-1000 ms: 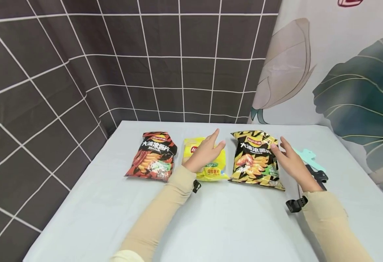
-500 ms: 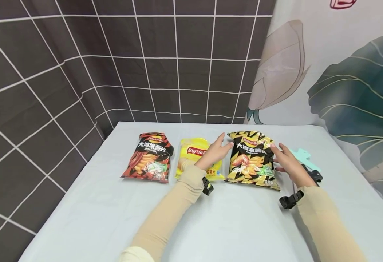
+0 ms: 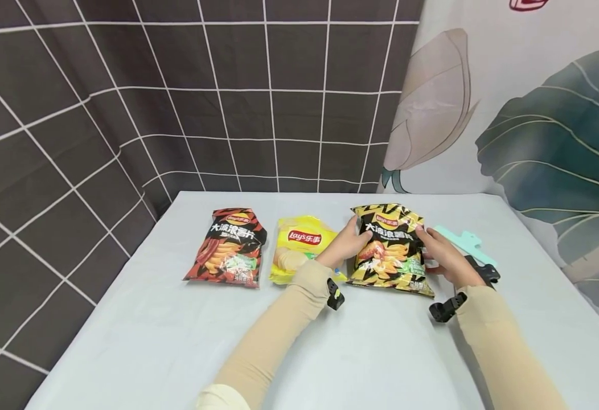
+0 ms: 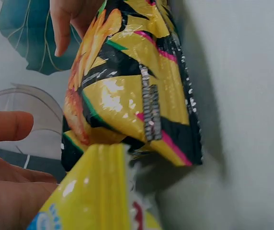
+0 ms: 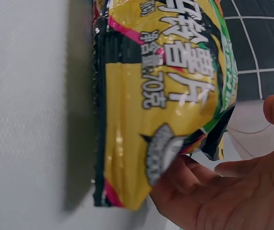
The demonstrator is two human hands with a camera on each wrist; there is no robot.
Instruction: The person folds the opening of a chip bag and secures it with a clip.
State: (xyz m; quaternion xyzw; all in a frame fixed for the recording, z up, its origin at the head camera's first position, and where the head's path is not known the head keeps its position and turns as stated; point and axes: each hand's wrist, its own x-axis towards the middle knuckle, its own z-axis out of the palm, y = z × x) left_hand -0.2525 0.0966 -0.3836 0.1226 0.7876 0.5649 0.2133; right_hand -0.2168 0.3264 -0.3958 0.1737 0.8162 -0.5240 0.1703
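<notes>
Near the middle of the table lies a black-and-gold chip bag (image 3: 389, 250), with a hand at each side. My left hand (image 3: 344, 246) is at its left edge; in the left wrist view the thumb (image 4: 13, 125) stands apart from the bag. At the right edge is my right hand (image 3: 448, 257), its fingers (image 5: 182, 178) reaching partly beneath the bag and its thumb raised. Left of these, a yellow chip bag (image 3: 299, 239) is partly covered by my left hand and forearm. A red-and-black chip bag (image 3: 230, 247) lies farther left.
Beyond my right hand are a mint-green plastic piece (image 3: 467, 244) and a black object (image 3: 484, 271), partly hidden by that hand. The white table (image 3: 140, 341) meets a dark gridded cloth (image 3: 243, 108) at the back and left.
My left hand has moved right, off the yellow bag's middle to the black-and-gold bag's left edge. My right hand has closed in on its right edge. The view has shifted slightly.
</notes>
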